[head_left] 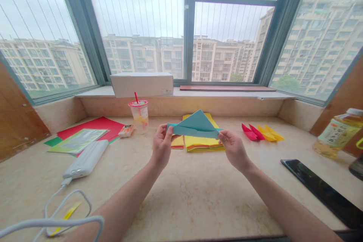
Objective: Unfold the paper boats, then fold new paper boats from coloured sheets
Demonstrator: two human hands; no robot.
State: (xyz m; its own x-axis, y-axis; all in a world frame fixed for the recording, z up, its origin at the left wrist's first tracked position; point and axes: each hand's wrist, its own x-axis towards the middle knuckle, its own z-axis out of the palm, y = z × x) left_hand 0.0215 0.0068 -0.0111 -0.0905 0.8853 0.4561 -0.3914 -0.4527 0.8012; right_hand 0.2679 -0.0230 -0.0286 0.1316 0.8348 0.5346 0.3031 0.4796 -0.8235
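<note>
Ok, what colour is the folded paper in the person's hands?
Teal; the folded paper shows best in the head view.

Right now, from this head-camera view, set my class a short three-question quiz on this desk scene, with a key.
1. What do the left hand and the right hand hold between them?
2. True or false: the clear plastic cup with a red straw stands to the right of the right hand.
3. What two colours are the small folded paper shapes on the desk to the right?

Key:
1. A folded teal paper.
2. False: it stands left of the left hand.
3. Red and yellow.
</note>
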